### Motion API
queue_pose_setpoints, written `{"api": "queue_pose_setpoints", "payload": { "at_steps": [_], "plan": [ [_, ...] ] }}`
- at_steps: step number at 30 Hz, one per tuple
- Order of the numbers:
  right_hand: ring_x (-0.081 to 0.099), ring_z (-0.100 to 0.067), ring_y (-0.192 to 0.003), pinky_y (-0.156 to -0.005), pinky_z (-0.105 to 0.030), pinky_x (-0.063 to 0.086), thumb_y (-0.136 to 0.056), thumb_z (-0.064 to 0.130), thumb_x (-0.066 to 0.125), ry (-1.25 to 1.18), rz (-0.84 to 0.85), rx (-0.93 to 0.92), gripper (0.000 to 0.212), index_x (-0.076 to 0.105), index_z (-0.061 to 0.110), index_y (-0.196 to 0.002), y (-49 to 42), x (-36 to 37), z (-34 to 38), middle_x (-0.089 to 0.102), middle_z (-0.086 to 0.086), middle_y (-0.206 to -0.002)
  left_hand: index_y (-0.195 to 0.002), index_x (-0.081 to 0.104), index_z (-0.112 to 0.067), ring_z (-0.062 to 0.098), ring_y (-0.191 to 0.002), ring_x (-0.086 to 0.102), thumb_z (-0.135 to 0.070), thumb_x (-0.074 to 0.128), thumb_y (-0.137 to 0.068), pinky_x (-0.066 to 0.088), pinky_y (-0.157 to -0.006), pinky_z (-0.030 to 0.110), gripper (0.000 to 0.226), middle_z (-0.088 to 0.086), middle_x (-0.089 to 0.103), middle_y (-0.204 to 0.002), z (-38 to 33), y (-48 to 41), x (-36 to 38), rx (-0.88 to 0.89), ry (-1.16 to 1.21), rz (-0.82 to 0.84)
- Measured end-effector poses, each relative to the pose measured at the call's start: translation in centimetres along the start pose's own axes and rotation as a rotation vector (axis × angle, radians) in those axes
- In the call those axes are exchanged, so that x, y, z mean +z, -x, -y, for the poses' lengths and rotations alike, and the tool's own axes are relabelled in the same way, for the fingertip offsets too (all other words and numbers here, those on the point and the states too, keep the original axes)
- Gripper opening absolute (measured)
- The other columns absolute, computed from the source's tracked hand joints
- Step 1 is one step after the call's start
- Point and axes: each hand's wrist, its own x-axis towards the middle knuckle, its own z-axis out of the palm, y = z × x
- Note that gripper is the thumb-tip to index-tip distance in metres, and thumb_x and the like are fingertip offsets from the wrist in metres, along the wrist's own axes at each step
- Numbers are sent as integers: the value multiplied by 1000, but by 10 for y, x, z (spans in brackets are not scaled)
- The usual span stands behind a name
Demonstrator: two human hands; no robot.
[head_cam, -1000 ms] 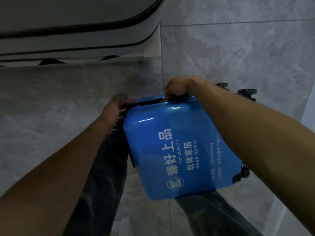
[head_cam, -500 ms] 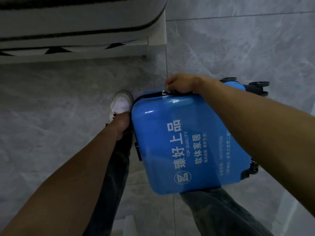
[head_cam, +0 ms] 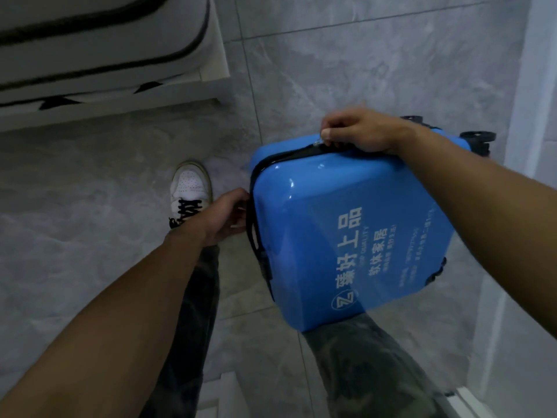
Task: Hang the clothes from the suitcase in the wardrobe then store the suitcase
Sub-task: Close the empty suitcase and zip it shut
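Observation:
A small blue hard-shell suitcase point(head_cam: 346, 236) with white printed lettering rests against my right leg above the grey tiled floor. Its black wheels point(head_cam: 477, 137) point away from me. My right hand point(head_cam: 358, 132) pinches the metal zipper pull on the black zipper point(head_cam: 289, 156) along the far edge. My left hand point(head_cam: 224, 217) grips the suitcase's left side by the black side handle point(head_cam: 254, 236). The lid looks closed. No clothes and no wardrobe interior are in view.
A bed with a white mattress with black piping point(head_cam: 102, 49) on a white frame point(head_cam: 114, 105) fills the upper left. My white sneaker point(head_cam: 190, 188) stands on the grey tile floor point(head_cam: 75, 236). A pale vertical panel point(head_cam: 530, 86) runs along the right edge.
The suitcase has shifted right and a little lower in view. My left hand slid down the left side to the side handle. My right hand stayed on the zipper at the far edge.

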Motion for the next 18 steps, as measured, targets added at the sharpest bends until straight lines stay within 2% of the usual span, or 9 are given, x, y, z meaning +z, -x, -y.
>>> {"api": "queue_pose_setpoints", "payload": {
  "at_steps": [3,5,7,10,12,16,18],
  "plan": [
    [51,-1,-60,-58,-14,41,-104,14,54,-14,-79,38,19,65,4,-92,38,-33,-4,57,-2,-73,-101,72,-20,21,-91,63,-40,60,-95,52,-94,37,25,3,71,-96,-9,20,31,70,10,86],
    [50,1,-57,-57,-14,40,-104,15,55,11,-113,67,19,65,7,-90,57,-48,-2,57,-1,-72,-112,69,-18,19,-91,66,-44,61,-97,53,-96,39,31,1,74,-99,-12,33,47,97,6,134],
    [51,-6,-64,-62,-21,41,-103,17,55,120,-138,82,20,65,10,-88,70,-59,2,60,0,-74,-118,61,-17,18,-86,65,-50,61,-96,53,-92,41,40,3,70,-98,-15,50,62,111,-48,175],
    [55,-18,-79,-71,-29,41,-102,20,54,288,-174,106,18,67,12,-92,90,-76,11,64,-1,-83,-107,53,-19,15,-70,61,-41,59,-100,54,-72,31,24,5,61,-87,-16,82,85,125,0,230],
    [57,-23,-87,-76,-34,42,-101,23,55,343,-199,140,17,67,16,-92,103,-91,18,65,-4,-89,-101,53,-20,16,-70,62,-29,61,-98,56,-69,30,12,6,61,-84,-16,105,101,143,78,264],
    [55,-27,-88,-75,-33,38,-100,21,57,508,-171,176,12,64,19,-90,117,-111,37,62,-6,-93,-114,57,-13,18,-75,67,-18,61,-100,59,-72,33,16,7,63,-87,-17,133,130,183,102,213],
    [53,-26,-83,-73,-32,37,-99,17,57,562,-154,187,12,62,18,-89,119,-117,45,61,-6,-89,-113,59,-11,17,-74,69,-20,62,-100,59,-69,32,16,5,64,-88,-22,145,146,186,119,171]
  ]
}}
